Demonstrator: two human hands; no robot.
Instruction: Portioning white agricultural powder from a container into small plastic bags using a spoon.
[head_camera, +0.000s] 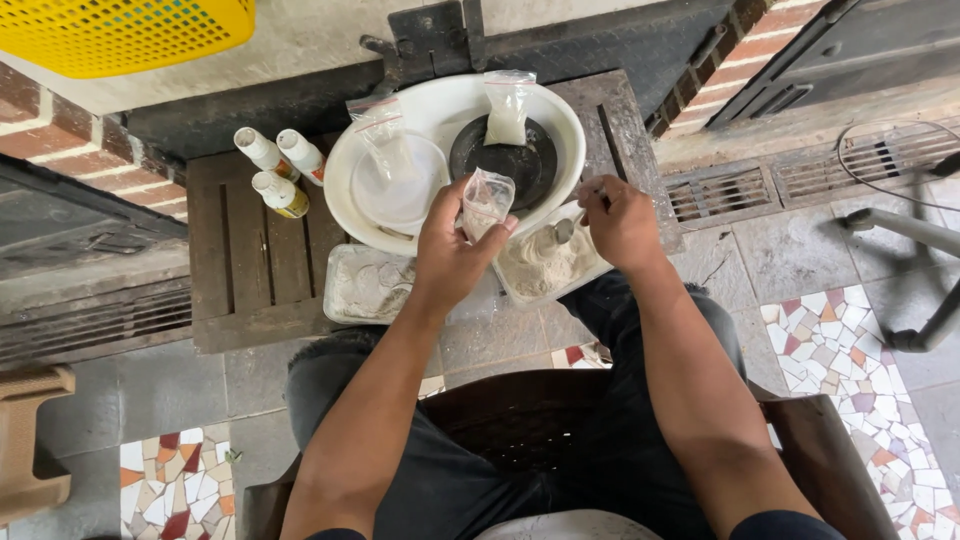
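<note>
My left hand (452, 250) holds a small clear plastic bag (486, 200) upright, with white powder in it. My right hand (620, 220) grips a metal spoon (566, 230) just right of the bag, above a white rectangular tray (548, 268) of white powder. Behind them sits a large white basin (560, 110). Inside it lie a black dish (530, 165) with a filled bag (507, 110) standing on it, and a clear round lid (400, 185) with another bag (378, 125).
A clear packet of white lumps (365, 283) lies left of the tray on a dark wooden pallet (250, 260). Three small white bottles (278, 165) lie at the pallet's back left. A yellow basket (125, 35) is at top left, metal chair legs (915, 230) at right.
</note>
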